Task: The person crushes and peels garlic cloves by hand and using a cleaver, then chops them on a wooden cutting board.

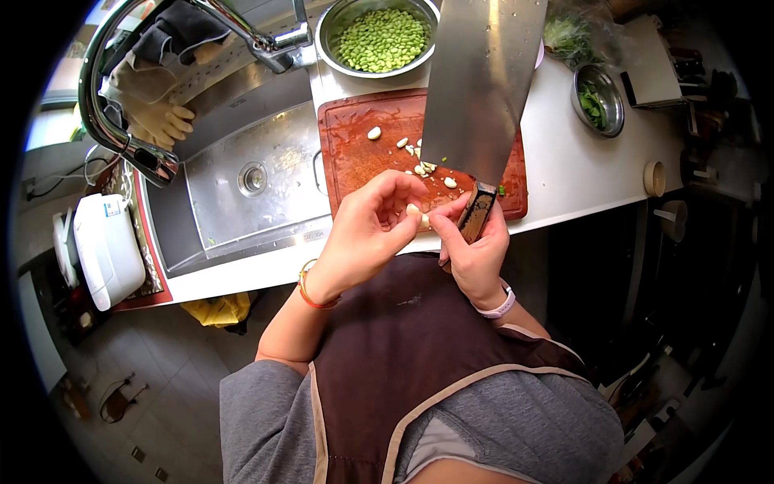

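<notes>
My left hand [367,226] pinches a small pale garlic clove [414,210] near the front edge of the red-brown cutting board [363,169]. Wrapped round the dark handle of a wide cleaver [482,89] is my right hand [481,252], its thumb and fingertip reaching to the clove as well. The blade points up and away from me over the board's right part, hiding some of it. Several whole garlic cloves [373,133] and small pieces lie on the board beyond my fingers.
A steel bowl [322,44] of green beans stands behind the board. Left is a steel sink [242,218] with a curved faucet [93,89] and hanging gloves [157,117]. Rightward on the white counter [564,161] sits a metal bowl [617,121] with green leaves.
</notes>
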